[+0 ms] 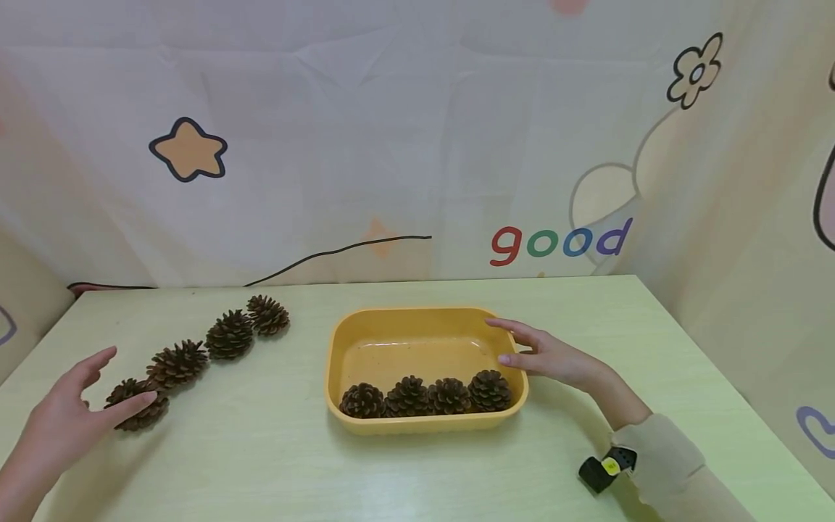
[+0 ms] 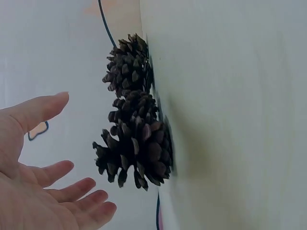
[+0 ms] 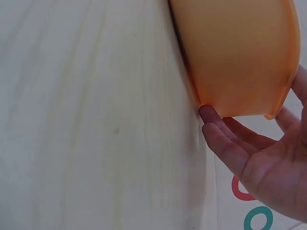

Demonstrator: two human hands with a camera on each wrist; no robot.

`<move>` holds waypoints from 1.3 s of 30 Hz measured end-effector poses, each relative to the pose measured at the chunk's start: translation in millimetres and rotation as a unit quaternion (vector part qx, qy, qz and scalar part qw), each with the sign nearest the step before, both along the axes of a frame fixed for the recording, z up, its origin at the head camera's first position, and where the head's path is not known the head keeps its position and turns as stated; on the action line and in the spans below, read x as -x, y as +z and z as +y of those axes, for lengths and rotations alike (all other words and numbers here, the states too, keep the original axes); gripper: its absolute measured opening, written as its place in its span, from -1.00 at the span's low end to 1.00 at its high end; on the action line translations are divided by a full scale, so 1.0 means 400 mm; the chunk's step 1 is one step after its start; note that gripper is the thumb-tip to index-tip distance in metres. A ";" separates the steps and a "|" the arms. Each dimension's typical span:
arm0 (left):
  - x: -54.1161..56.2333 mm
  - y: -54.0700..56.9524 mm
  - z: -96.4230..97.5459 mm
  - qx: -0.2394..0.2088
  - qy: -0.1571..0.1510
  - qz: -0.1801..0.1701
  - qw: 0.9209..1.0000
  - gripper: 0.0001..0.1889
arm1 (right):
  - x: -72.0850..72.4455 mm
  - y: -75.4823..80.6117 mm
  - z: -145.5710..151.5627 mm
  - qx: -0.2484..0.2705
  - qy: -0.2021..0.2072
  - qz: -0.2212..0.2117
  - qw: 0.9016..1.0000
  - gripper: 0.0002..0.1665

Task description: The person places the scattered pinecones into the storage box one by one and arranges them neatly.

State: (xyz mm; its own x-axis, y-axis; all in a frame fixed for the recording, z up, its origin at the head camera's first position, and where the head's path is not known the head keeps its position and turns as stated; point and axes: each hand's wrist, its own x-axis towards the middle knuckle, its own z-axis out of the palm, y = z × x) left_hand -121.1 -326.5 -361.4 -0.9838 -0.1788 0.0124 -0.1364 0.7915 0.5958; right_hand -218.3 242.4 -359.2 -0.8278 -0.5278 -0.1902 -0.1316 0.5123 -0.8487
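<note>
My left hand (image 1: 68, 417) hovers with spread fingers around the nearest pine cone (image 1: 130, 392), its thumb crossing in front of that cone in the head view. In the left wrist view a gap shows between the fingertips and the closest pine cone (image 2: 144, 153). My right hand (image 1: 564, 357) holds the right end of a yellow plastic basin (image 1: 424, 424), thumb over the rim and fingers along the outer wall. From the right wrist, fingertips lie at the lower edge of the basin wall (image 3: 235, 57). Several brown pine cones (image 1: 407, 397) sit lined up along the basin's near side.
More pine cones (image 1: 230, 335) run in a slanting row toward the back of the pale table (image 1: 261, 464). A printed cloth (image 1: 365, 145) hangs behind. A black strapped device (image 1: 607, 470) is at the right wrist, by the sleeve.
</note>
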 end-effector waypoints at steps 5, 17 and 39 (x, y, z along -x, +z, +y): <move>0.007 -0.004 -0.022 -0.010 0.006 -0.033 0.999 -0.02 | 0.002 -0.002 0.000 0.004 0.001 -0.001 1.000 -0.25; 0.034 -0.022 -0.064 -0.018 -0.055 -0.110 0.992 0.04 | 0.004 -0.004 0.002 0.004 0.005 0.007 1.000 -0.23; 0.036 -0.009 -0.051 0.038 -0.044 -0.119 0.991 0.04 | 0.003 -0.002 0.000 0.010 0.004 -0.003 1.000 -0.23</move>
